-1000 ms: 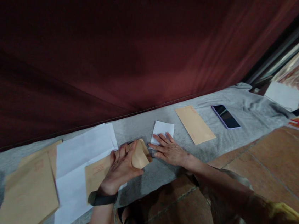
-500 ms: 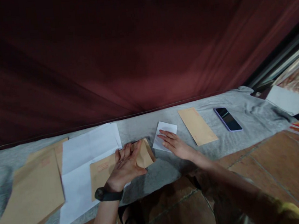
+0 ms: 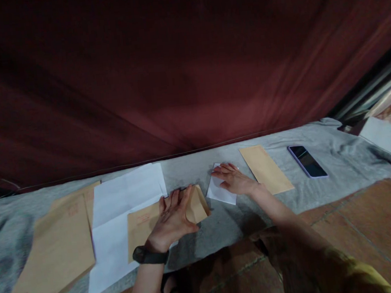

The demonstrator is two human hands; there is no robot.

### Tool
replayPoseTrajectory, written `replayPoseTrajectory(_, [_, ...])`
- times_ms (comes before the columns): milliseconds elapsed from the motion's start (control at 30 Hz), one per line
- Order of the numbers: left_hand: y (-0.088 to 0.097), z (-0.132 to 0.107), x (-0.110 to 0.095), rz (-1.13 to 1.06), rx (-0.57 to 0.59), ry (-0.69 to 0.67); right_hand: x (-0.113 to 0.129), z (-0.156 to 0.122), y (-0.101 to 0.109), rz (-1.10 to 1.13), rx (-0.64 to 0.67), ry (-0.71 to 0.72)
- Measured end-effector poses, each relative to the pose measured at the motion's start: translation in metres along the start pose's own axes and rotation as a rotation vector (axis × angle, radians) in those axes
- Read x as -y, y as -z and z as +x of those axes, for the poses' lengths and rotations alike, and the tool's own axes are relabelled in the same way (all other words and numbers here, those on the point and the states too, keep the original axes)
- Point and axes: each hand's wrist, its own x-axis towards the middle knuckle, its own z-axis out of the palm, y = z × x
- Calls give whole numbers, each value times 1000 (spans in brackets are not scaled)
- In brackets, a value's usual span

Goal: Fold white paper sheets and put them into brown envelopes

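Observation:
My left hand (image 3: 175,217), with a dark band at the wrist, lies spread over a brown envelope (image 3: 137,227), whose flap end on the right stands slightly raised. Under that envelope are large white paper sheets (image 3: 116,194) with a crease across them. My right hand (image 3: 233,180) rests flat, fingers stretched out, on a small folded white paper (image 3: 221,193) just right of the envelope. Its fingers cover the paper's upper part. Another brown envelope (image 3: 267,169) lies flat to the right of this hand.
Larger brown envelopes (image 3: 59,249) overlap at the left. A phone with a purple edge (image 3: 307,161) lies at the right. Everything rests on a narrow grey cloth (image 3: 199,244) below a dark red curtain (image 3: 188,82). Tiled floor (image 3: 367,217) borders the near side.
My right hand has slid toward the upper edge of the folded white paper. My left hand stays on the envelope. The whole view has shifted slightly, moving things to the right.

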Motion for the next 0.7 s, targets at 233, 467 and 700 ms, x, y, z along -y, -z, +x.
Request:
replayPoseTrajectory(233, [-9,-1,5,-9,-52,-62,7,5,9,6,69,24])
replayPoseTrajectory(467, [-9,1,5,-1,-77,-32,10,3,15,-46,-9,15])
replayPoseTrajectory(700, [-5,2,2,11,-43,-15,-4,-5,11,1,20,-42])
